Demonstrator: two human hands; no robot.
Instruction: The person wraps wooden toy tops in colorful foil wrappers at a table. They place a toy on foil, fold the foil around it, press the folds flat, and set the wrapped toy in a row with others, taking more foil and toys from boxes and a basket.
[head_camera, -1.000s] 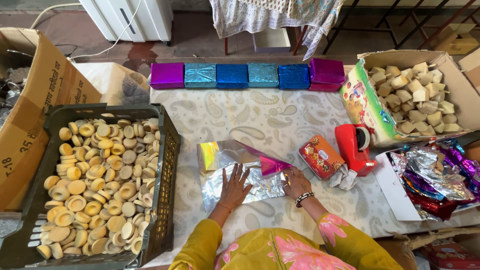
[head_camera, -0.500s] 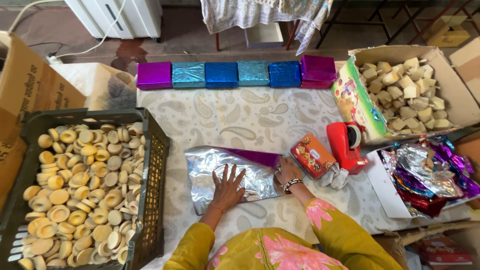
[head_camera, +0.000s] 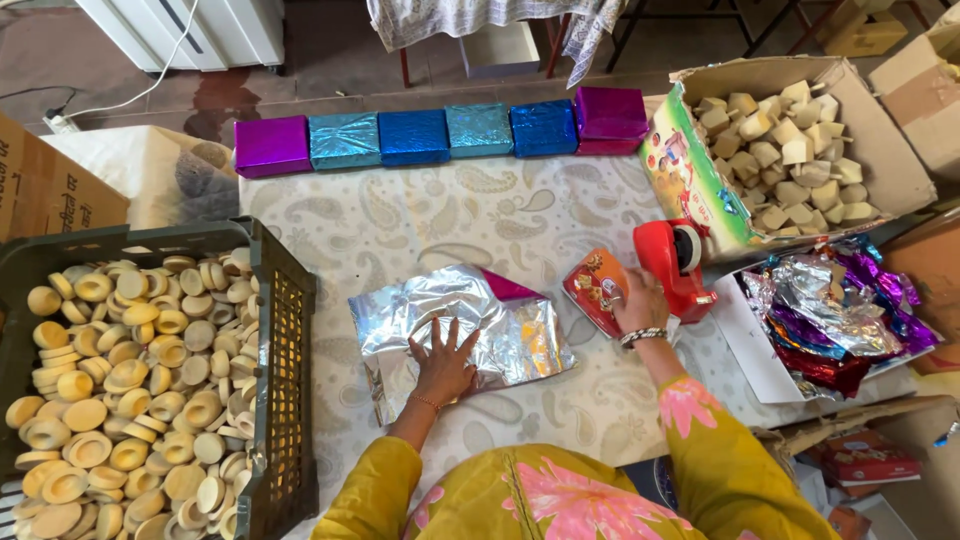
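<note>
Since the earlier frame the right hand (head_camera: 640, 300) has left the foil and gone out toward the red tape dispenser (head_camera: 672, 262), while the left hand (head_camera: 443, 365) has stayed pressed on the wrap; the sheet itself has hardly shifted.

At the far left a dark plastic crate (head_camera: 285, 360) of pale round wooden pieces sits with its wall just beside the silver foil sheet (head_camera: 470, 330), so there is little room to swing that way. The left hand lies flat, fingers spread open, pinning the foil to the patterned tablecloth (head_camera: 400, 225); a magenta corner (head_camera: 508, 288) pokes out at the top of the sheet, probably coloured backing or a box beneath — the view does not settle which. The fold looks made and held, so the step in hand reads as wrapping at the taping stage; the next move would call for a strip of tape brought back to the seam without lifting the left palm.

The right hand rests over a small orange printed box (head_camera: 592, 285), touching the dispenser; its fingers are curled, though whether they grip anything I cannot tell. Beyond — a carton of wooden blocks (head_camera: 790, 140) and a tray of crumpled foil wrappers (head_camera: 830, 320) crowd the right edge; open cloth lies ahead, up to the row of wrapped boxes (head_camera: 440, 135).
</note>
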